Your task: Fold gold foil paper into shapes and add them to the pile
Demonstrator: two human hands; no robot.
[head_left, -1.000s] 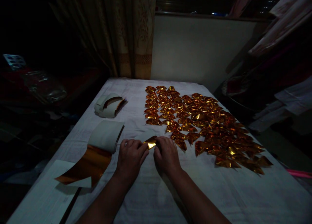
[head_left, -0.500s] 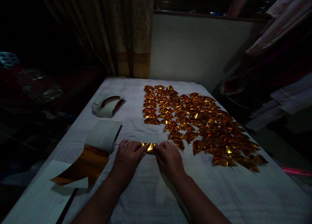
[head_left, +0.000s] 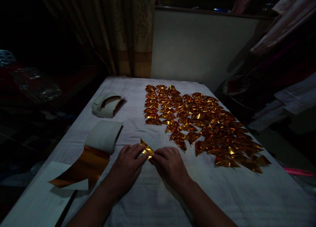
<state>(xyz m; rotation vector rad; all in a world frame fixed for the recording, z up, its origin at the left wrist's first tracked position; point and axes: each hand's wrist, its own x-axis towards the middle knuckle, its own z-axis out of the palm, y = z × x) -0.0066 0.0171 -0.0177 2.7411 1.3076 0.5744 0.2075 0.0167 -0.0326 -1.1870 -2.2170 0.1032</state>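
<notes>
A small folded piece of gold foil paper lies on the white cloth-covered table, pinched between the fingertips of both hands. My left hand holds its left side and my right hand holds its right side, both resting on the cloth. Beyond my right hand, several folded gold foil pieces lie spread in rows across the table's far right half.
A stack of gold foil sheets with white backs curled over lies at my left. A smaller curled stack sits farther back left. A curtain and a pale wall stand behind the table. Clothes hang at the right.
The foil piece went from lying flat between my fingertips to standing up in a point, and both hands drew slightly nearer to me.
</notes>
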